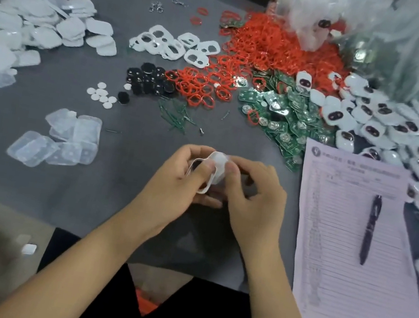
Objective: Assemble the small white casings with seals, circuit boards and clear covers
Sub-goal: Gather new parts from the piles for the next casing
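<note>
Both hands meet over the near middle of the grey table. My left hand (176, 174) grips a small white casing (216, 169) from the left, its thumb lying across the open face. My right hand (251, 193) pinches the same casing from the right with thumb and fingers. What sits inside the casing is hidden by the thumbs. Red seals (250, 54) lie in a big heap at the back. Green circuit boards (285, 116) spread right of centre. Clear covers (67, 140) lie in a small stack to the left.
Empty white frames (174, 46) lie at the back centre, black round parts (149, 79) and white discs (101, 95) in the middle. Assembled casings (401, 130) pile at the right beside a plastic bag (376, 34). A lined sheet (350, 238) with a pen (371, 227) covers the right front.
</note>
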Demonstrator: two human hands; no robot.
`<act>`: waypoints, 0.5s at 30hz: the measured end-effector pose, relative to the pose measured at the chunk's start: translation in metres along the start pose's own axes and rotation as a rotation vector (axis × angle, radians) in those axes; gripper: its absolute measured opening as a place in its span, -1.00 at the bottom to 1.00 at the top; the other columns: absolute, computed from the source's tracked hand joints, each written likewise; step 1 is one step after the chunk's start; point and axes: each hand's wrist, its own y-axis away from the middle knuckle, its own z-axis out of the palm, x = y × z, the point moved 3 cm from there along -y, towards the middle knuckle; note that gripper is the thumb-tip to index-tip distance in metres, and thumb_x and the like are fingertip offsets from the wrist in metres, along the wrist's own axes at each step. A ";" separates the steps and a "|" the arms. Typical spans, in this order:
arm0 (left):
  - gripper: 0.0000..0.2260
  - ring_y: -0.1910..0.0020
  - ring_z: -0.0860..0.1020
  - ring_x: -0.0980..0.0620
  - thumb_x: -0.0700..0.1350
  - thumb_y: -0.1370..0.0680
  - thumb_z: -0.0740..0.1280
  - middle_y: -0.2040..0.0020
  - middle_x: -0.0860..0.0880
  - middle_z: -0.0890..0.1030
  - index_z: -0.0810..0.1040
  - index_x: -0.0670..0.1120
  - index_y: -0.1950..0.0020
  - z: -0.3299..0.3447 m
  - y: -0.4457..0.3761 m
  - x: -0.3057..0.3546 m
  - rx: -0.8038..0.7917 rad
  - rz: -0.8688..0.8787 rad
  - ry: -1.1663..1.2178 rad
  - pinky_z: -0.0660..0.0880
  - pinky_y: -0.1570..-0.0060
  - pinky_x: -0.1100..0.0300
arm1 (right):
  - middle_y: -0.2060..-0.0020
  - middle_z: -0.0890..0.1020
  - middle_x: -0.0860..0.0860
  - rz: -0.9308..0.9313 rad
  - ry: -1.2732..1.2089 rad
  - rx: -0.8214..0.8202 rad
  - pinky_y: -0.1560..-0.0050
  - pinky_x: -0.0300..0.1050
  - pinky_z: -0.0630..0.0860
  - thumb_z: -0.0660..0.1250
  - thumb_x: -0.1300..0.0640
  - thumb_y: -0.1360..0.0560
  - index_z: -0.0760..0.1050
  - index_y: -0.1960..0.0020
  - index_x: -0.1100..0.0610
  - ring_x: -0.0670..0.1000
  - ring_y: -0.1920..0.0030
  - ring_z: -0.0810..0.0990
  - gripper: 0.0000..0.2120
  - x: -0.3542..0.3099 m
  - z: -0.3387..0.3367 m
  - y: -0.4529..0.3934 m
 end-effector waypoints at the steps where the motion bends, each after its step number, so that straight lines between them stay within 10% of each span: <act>1: -0.85 0.17 0.72 -0.04 -0.16 -0.72 0.25 -0.09 -0.19 0.65 0.48 -0.13 -0.28 0.000 0.000 0.000 -0.003 0.010 -0.030 0.65 0.25 0.15 | 0.18 0.63 -0.29 0.033 -0.016 0.032 0.10 -0.35 0.42 0.34 -0.01 -0.60 0.64 0.00 -0.19 -0.11 0.10 0.58 -0.88 0.002 -0.001 0.000; 15: -0.86 0.36 0.70 -0.11 -0.19 -0.73 0.23 -0.12 -0.08 0.58 0.49 -0.08 -0.26 -0.019 0.005 0.008 0.039 0.035 -0.263 0.61 0.40 0.17 | 0.38 0.57 -0.06 0.208 -0.063 0.074 0.29 -0.21 0.37 0.27 0.09 -0.47 0.53 0.29 -0.02 -0.08 0.33 0.48 -0.83 0.011 -0.013 0.005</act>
